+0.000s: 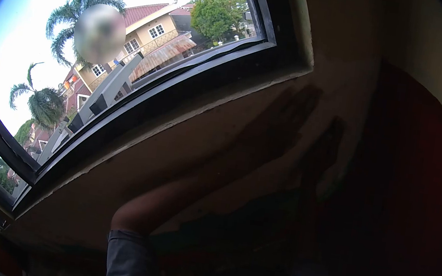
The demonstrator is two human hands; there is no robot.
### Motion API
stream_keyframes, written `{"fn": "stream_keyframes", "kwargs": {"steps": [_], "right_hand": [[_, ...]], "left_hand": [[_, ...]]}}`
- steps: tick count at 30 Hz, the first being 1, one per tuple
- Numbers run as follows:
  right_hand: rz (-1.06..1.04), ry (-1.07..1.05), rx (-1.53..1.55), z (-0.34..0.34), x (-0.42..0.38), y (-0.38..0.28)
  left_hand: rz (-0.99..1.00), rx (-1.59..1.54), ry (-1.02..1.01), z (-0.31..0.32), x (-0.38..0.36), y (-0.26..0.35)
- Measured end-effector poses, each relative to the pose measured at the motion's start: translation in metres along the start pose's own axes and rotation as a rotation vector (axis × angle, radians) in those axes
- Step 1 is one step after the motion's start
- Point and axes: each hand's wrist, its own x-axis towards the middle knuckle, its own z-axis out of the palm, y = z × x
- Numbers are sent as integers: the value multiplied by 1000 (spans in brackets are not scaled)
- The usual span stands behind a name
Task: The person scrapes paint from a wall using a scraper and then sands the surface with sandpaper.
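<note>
One open left hand (284, 121) was near the wall (200, 129), fingers extended; right hand (329, 144) grip too dark to tell.

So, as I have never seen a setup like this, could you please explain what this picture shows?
There is no machine: a camera on a person's head took this single view, looking forward and down. The main surface is a wall, with a dark red part on the right. Below the window frame, the left hand is outstretched, with the right hand beside it. It is too dark to tell whether either holds anything. Outside are palm trees and a house.
</note>
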Motion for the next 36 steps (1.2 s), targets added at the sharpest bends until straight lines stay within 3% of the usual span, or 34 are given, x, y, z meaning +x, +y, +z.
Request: {"fn": "stream_keyframes", "kwargs": {"steps": [3,7,10,12,17,18,23,26,29,30,33,35,36], "right_hand": [[66,-32,51,-9,-23,15],[110,-115,52,-27,-32,34],[125,-159,51,-39,-29,49],[139,-185,54,-44,-32,55],[179,-181,52,-57,-33,55],[185,-180,46,-60,-34,55],[256,-129,-46,-85,-34,46],[373,-82,-230,-105,-25,25],[540,1,-342,-111,-9,-1],[573,134,-226,-107,-5,-3],[109,162,-143,-106,-10,47],[203,146,34,-100,5,32],[246,143,123,-94,19,17]], "left_hand": [[39,37,-70,-1,7,2],[-189,264,-159,-42,-52,-15],[-143,182,-160,-30,-16,-6],[-53,-47,-121,-10,32,-2],[76,-40,121,45,115,24],[86,-62,68,50,110,26],[196,-128,-229,70,26,45],[237,-226,-278,43,25,28],[46,-8,-86,1,78,7],[23,-5,-58,3,85,7],[19,-87,-57,32,82,25],[120,-256,-134,69,44,47],[177,-181,-217,68,28,58]]}}
